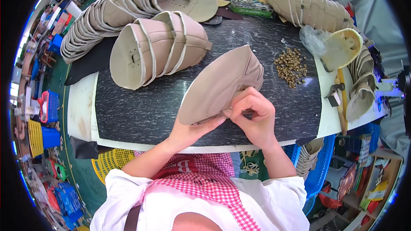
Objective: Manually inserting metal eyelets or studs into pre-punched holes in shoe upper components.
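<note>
A beige shoe upper (216,87) is held tilted above the dark table mat, its pointed end toward the upper right. My left hand (193,132) grips its lower edge from beneath, the thumb stretched along the near side. With curled fingers, my right hand (253,113) pinches at the edge of the same upper, close to the left thumb. Whether a small part is also between those fingertips is hidden. Right of the upper, a loose pile of small brass-coloured metal pieces (291,66) lies on the mat.
Nested beige uppers (160,49) lie behind my left hand, with a longer stack (102,15) beyond and another (310,8) at the far right. A hammer (336,94), a cream-coloured tray (342,49) and a clear plastic bag (312,40) are on the right side.
</note>
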`<state>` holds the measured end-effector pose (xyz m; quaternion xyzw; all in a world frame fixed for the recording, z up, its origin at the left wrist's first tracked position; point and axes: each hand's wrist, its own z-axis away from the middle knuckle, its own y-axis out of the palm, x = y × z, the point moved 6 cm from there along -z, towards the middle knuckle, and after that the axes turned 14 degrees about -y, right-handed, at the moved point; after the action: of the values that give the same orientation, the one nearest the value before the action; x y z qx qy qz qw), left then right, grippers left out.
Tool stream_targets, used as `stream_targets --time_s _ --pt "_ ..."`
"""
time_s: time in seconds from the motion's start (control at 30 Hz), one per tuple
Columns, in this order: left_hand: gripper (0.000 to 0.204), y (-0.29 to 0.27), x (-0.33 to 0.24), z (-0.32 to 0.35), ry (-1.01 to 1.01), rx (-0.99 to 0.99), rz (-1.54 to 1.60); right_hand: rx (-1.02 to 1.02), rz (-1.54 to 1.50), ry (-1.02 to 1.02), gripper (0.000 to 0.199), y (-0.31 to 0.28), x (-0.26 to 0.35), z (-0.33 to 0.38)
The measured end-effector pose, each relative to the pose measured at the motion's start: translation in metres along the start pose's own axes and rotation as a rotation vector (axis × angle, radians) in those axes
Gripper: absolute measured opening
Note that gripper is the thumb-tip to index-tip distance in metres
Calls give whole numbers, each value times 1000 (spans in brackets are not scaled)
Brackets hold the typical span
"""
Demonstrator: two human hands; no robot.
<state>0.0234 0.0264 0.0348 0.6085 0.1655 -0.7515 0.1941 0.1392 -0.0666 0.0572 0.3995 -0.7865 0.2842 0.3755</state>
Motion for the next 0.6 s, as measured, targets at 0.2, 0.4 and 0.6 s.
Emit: stream_targets --time_s 0.2,0.4,0.6 --pt "38 -5 6 -5 -31 -84 66 -162 1033 112 21 -99 -3 33" --pt "43 0 5 -10 -66 -81 31 36 1257 -21 20 -99 -17 35" --pt "44 1 8 -6 -140 -47 171 -129 438 -94 18 -47 22 16"
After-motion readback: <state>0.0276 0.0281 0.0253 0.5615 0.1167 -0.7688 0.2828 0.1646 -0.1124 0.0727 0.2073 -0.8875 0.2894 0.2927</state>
